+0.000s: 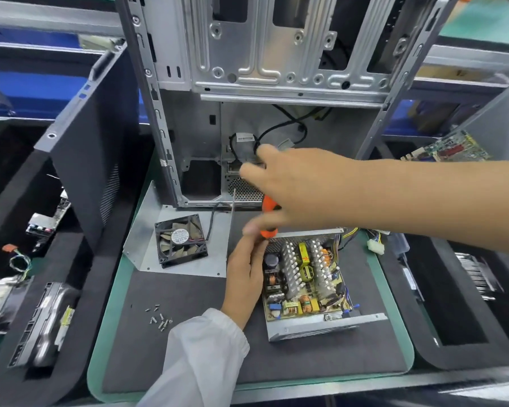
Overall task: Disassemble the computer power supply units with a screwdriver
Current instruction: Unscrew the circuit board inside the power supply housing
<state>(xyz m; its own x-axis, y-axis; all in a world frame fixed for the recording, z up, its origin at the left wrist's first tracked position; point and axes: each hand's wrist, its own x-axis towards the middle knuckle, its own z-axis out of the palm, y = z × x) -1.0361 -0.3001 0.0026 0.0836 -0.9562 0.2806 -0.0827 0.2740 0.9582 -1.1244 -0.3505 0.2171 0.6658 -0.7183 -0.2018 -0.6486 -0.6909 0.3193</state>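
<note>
Power supply unit (312,284), cover off, sits on dark mat (188,333) of worktop, right of loose fan (182,240). My right hand (288,189) grips orange screwdriver (269,220) above its rear edge. My left hand (246,273) rests against its left wall, fingers relaxed. Screws (159,315) lie near my sleeve (200,356).

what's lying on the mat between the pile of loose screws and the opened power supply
The left hand and its white sleeve cross that stretch of dark mat in the head view.
</note>
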